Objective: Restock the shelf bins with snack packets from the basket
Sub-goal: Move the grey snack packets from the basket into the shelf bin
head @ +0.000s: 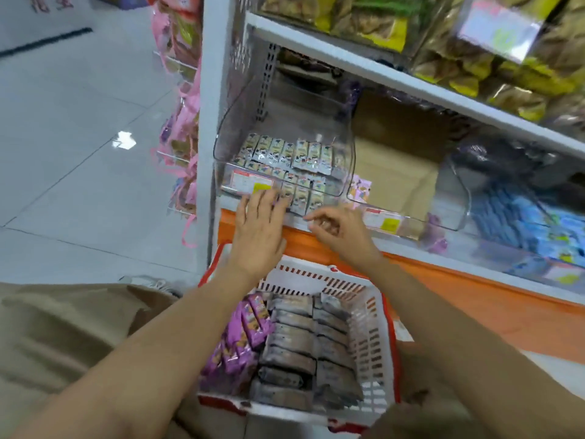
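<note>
A white basket with a red rim [375, 327] sits low in front of me, holding rows of grey packets [294, 343] and purple packets [245, 327] at its left. Above it on the shelf, a clear bin [234, 122] holds rows of small pale packets [285, 155]. My left hand [258, 229] reaches up with straight fingers that touch the bin's front wall near its price label [250, 183]. My right hand [338, 232] hovers just right of it at the shelf edge, fingers loosely curled, with nothing visible in them.
A second clear bin [408, 221] to the right holds one pink packet [361, 186]. Further right lies a bin of blue packets [522, 217]. Yellow-brown snack bags [459, 64] fill the shelf above. An orange shelf base [443, 280] runs below. Pink bags [183, 122] hang at the left.
</note>
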Demonstrator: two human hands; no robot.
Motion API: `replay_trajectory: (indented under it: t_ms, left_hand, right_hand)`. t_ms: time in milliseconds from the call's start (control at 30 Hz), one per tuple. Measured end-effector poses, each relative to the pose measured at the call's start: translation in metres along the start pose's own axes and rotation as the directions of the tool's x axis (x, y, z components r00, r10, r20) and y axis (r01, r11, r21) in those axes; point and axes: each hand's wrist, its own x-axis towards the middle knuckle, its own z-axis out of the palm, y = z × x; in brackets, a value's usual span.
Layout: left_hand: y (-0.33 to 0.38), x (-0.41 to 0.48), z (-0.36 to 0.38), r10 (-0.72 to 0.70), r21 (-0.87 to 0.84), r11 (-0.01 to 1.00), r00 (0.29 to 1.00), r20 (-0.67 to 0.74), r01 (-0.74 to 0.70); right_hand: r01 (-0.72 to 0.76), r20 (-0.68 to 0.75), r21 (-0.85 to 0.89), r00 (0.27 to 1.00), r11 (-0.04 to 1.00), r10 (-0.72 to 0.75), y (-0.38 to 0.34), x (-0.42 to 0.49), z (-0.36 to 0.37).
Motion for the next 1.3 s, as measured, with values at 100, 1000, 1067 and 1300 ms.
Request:
replay_trajectory:
  t_ms: [100,1000,1067,1300]
  left_hand:
    - [0.02,-0.01,0.01,0.151,0.013,0.988,0.983,0.102,-0.153]
    - [0.008,-0.054,0.125,-0.058,0.159,0.985,0.727,0.685,-0.071]
    - [0.01,-0.053,0.125,-0.035,0.12,0.991,0.752,0.658,-0.059]
    - [0.023,-0.046,0.112,0.119,-0.289,0.955,0.797,0.592,0.072]
  right_hand:
    - [-0.182,0.029,-0.015,0.983,0.983,0.182,0.035,-0.039,0.011]
    - [-0.449,0.522,-0.205,0.702,0.87,0.485,0.153,-0.156,0.133]
    - [-0.465,0.494,-0.151,0.729,0.872,0.474,0.151,-0.149,0.127]
    - [-0.526,0.277,0.125,0.833,0.841,0.48,0.127,-0.113,0.095]
